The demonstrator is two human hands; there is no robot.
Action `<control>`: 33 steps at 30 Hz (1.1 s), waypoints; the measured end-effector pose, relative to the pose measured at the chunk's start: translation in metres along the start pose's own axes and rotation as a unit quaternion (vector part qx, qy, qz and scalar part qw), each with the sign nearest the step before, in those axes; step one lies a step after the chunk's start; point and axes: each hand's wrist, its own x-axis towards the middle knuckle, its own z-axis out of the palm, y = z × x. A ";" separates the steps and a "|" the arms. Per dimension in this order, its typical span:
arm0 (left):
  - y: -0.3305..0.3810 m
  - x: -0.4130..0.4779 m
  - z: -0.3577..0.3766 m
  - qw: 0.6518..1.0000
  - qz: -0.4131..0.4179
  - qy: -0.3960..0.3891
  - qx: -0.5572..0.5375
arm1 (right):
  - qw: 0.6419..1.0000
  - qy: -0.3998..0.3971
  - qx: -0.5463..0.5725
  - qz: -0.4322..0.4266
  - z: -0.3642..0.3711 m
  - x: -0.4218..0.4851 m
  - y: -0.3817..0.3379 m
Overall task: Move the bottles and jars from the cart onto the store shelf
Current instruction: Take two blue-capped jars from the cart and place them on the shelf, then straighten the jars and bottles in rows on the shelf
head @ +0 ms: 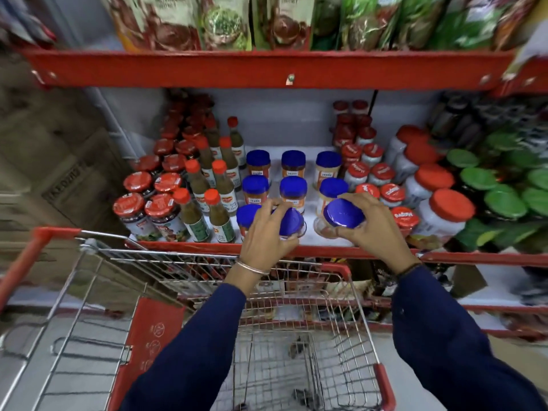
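Now each hand's grip holds a blue-lidded jar: left hand [264, 232], right hand [370, 229].

We see red-edged shelf [207, 247] carrying blue-lidded jars [293, 161], red-capped sauce bottles [221, 179], red-lidded jars [139, 185], green-lidded jars [504, 203].

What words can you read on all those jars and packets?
"VEEBA": label of a blue-lid jar.
"CHUTNEY": pouch on the top shelf, partly cut off.
Red jar lids: white writing, too blurred.
Green sauce bottles: labels too small.
Cardboard box: print unreadable.
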 end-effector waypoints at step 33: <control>-0.041 0.008 0.017 0.993 0.049 -0.077 -0.076 | 0.999 -0.026 -0.005 0.045 0.046 0.016 0.016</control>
